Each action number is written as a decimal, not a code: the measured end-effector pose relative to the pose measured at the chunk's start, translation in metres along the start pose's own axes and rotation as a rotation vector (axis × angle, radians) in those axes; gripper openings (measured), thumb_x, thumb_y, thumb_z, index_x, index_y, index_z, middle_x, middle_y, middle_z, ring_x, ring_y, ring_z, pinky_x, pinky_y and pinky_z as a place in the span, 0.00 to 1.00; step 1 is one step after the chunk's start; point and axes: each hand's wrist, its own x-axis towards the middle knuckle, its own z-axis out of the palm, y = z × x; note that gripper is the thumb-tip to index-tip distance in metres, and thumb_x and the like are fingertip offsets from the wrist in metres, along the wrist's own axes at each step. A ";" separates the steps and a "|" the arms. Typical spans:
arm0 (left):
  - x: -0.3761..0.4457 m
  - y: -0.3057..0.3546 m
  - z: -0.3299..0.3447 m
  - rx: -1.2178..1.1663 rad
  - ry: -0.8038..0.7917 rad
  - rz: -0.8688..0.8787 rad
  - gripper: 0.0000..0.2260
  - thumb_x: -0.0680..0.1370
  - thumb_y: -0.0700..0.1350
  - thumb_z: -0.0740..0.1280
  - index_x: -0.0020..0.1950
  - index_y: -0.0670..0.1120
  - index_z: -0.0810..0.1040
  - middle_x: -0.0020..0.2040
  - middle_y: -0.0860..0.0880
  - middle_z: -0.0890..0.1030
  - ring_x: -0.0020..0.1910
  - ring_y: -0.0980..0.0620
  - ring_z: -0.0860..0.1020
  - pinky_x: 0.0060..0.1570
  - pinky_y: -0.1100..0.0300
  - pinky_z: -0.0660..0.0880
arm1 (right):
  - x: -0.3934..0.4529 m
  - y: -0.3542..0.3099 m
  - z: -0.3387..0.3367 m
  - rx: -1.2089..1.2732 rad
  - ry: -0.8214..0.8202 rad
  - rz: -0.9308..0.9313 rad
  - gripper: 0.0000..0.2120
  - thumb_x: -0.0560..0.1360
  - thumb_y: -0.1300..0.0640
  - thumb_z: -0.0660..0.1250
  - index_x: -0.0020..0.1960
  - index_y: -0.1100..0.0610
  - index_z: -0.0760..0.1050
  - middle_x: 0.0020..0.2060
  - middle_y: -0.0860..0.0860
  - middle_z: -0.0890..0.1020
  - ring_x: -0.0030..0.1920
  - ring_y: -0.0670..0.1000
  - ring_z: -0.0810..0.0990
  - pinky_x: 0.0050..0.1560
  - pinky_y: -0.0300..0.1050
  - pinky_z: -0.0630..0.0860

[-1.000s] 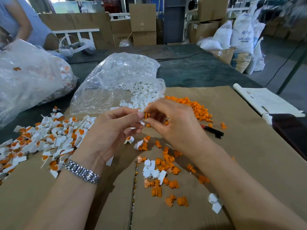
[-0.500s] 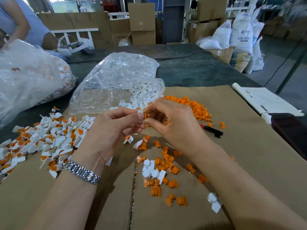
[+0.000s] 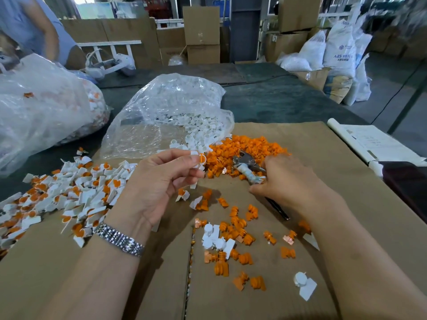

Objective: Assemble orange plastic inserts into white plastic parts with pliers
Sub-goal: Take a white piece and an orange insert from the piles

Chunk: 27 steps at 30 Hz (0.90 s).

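Observation:
My left hand (image 3: pixel 159 181) pinches a white plastic part with an orange insert (image 3: pixel 200 159) seated in it, raised a little above the cardboard. My right hand (image 3: pixel 291 183) lies over the pliers (image 3: pixel 248 167) on the cardboard, fingers closing around the handles; the metal jaws point away towards the heap of orange inserts (image 3: pixel 245 148). Loose orange inserts and a few white parts (image 3: pixel 213 239) are scattered in front of me. A pile of assembled white-and-orange pieces (image 3: pixel 69 192) lies at the left.
A clear bag of white parts (image 3: pixel 171 112) lies open behind the hands. Another big plastic bag (image 3: pixel 41 107) sits at the far left, with a person behind it. A paper roll (image 3: pixel 369 144) lies on the right of the cardboard sheet (image 3: pixel 323 162).
My hands have separated. The right hand left the part and went right, down onto the pliers. The left hand keeps the white part with the insert.

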 end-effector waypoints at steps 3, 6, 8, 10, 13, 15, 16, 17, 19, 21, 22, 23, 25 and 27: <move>0.000 0.000 -0.002 -0.020 0.006 0.007 0.05 0.65 0.42 0.78 0.39 0.46 0.88 0.39 0.44 0.85 0.37 0.49 0.85 0.36 0.64 0.80 | -0.001 -0.004 0.000 0.018 0.024 0.002 0.16 0.77 0.43 0.68 0.45 0.55 0.68 0.46 0.55 0.73 0.48 0.56 0.71 0.45 0.51 0.69; 0.002 -0.001 -0.004 -0.054 0.070 0.013 0.09 0.64 0.42 0.79 0.43 0.43 0.86 0.40 0.43 0.85 0.38 0.49 0.85 0.35 0.64 0.80 | -0.004 -0.008 -0.007 0.225 0.059 -0.008 0.12 0.79 0.47 0.64 0.48 0.57 0.71 0.44 0.55 0.76 0.42 0.55 0.76 0.37 0.48 0.67; 0.003 -0.002 -0.004 -0.093 0.101 0.019 0.09 0.66 0.41 0.78 0.45 0.43 0.85 0.40 0.43 0.86 0.37 0.49 0.85 0.35 0.65 0.80 | -0.009 -0.011 -0.018 0.412 0.080 -0.045 0.10 0.81 0.52 0.62 0.45 0.57 0.73 0.39 0.56 0.79 0.38 0.56 0.78 0.35 0.52 0.73; 0.003 -0.002 -0.005 -0.120 0.115 0.032 0.12 0.67 0.41 0.78 0.48 0.42 0.83 0.41 0.44 0.86 0.39 0.50 0.85 0.36 0.65 0.80 | -0.017 -0.014 -0.031 0.623 0.010 -0.087 0.12 0.82 0.54 0.61 0.47 0.61 0.77 0.39 0.60 0.83 0.40 0.60 0.83 0.44 0.58 0.82; 0.003 -0.002 -0.006 -0.161 0.113 0.051 0.13 0.67 0.42 0.78 0.49 0.43 0.82 0.43 0.45 0.86 0.40 0.50 0.85 0.37 0.64 0.80 | -0.033 -0.023 -0.042 0.885 -0.287 -0.139 0.13 0.83 0.53 0.62 0.52 0.63 0.79 0.43 0.60 0.85 0.44 0.59 0.86 0.48 0.54 0.85; 0.002 -0.001 -0.005 -0.162 0.098 0.063 0.13 0.67 0.43 0.78 0.49 0.43 0.82 0.43 0.45 0.86 0.40 0.51 0.85 0.37 0.64 0.80 | -0.039 -0.031 -0.041 0.851 -0.345 -0.190 0.14 0.84 0.53 0.62 0.53 0.62 0.79 0.43 0.57 0.86 0.44 0.56 0.86 0.46 0.48 0.84; 0.002 -0.001 -0.004 -0.159 0.092 0.069 0.12 0.67 0.43 0.78 0.48 0.43 0.83 0.42 0.46 0.86 0.39 0.51 0.85 0.37 0.64 0.80 | -0.041 -0.035 -0.040 0.824 -0.345 -0.216 0.14 0.84 0.52 0.61 0.53 0.62 0.78 0.43 0.56 0.87 0.44 0.54 0.86 0.46 0.44 0.83; 0.002 -0.001 -0.003 -0.156 0.089 0.073 0.11 0.67 0.42 0.78 0.47 0.44 0.83 0.41 0.46 0.86 0.39 0.51 0.85 0.37 0.65 0.80 | -0.042 -0.038 -0.039 0.812 -0.343 -0.238 0.15 0.84 0.51 0.61 0.53 0.62 0.78 0.43 0.55 0.87 0.44 0.54 0.86 0.45 0.43 0.82; 0.002 -0.002 -0.001 -0.142 0.097 0.077 0.09 0.68 0.41 0.77 0.45 0.43 0.82 0.40 0.45 0.86 0.38 0.51 0.85 0.36 0.64 0.80 | -0.044 -0.042 -0.039 0.821 -0.339 -0.262 0.16 0.84 0.50 0.60 0.53 0.62 0.78 0.43 0.55 0.86 0.46 0.54 0.86 0.50 0.47 0.83; 0.002 -0.002 0.000 -0.106 0.115 0.078 0.07 0.71 0.39 0.76 0.46 0.42 0.81 0.41 0.44 0.86 0.37 0.50 0.85 0.36 0.64 0.80 | -0.045 -0.044 -0.039 0.824 -0.338 -0.273 0.16 0.84 0.50 0.60 0.52 0.61 0.78 0.44 0.55 0.86 0.45 0.53 0.86 0.52 0.51 0.83; 0.002 -0.002 0.000 -0.091 0.126 0.079 0.06 0.73 0.38 0.75 0.46 0.41 0.81 0.41 0.44 0.86 0.37 0.50 0.85 0.36 0.64 0.80 | -0.045 -0.045 -0.038 0.826 -0.340 -0.276 0.15 0.84 0.50 0.60 0.51 0.61 0.78 0.44 0.55 0.86 0.44 0.52 0.86 0.51 0.50 0.82; 0.002 -0.003 0.000 -0.082 0.136 0.081 0.05 0.74 0.37 0.75 0.46 0.41 0.81 0.40 0.44 0.85 0.37 0.50 0.84 0.36 0.64 0.80 | -0.046 -0.047 -0.037 0.829 -0.342 -0.278 0.14 0.85 0.51 0.59 0.50 0.60 0.77 0.43 0.56 0.86 0.42 0.51 0.85 0.49 0.49 0.82; 0.001 -0.003 0.001 -0.070 0.154 0.086 0.04 0.74 0.36 0.74 0.45 0.41 0.80 0.39 0.44 0.85 0.36 0.51 0.84 0.36 0.64 0.80 | -0.047 -0.051 -0.035 0.826 -0.330 -0.274 0.14 0.85 0.51 0.59 0.47 0.59 0.76 0.41 0.56 0.84 0.39 0.49 0.83 0.45 0.44 0.82; -0.001 -0.003 0.003 -0.047 0.167 0.094 0.03 0.74 0.36 0.74 0.44 0.41 0.81 0.39 0.44 0.85 0.36 0.51 0.84 0.36 0.64 0.80 | -0.048 -0.055 -0.031 0.786 -0.294 -0.267 0.16 0.85 0.50 0.58 0.44 0.57 0.74 0.38 0.55 0.82 0.36 0.47 0.81 0.39 0.41 0.79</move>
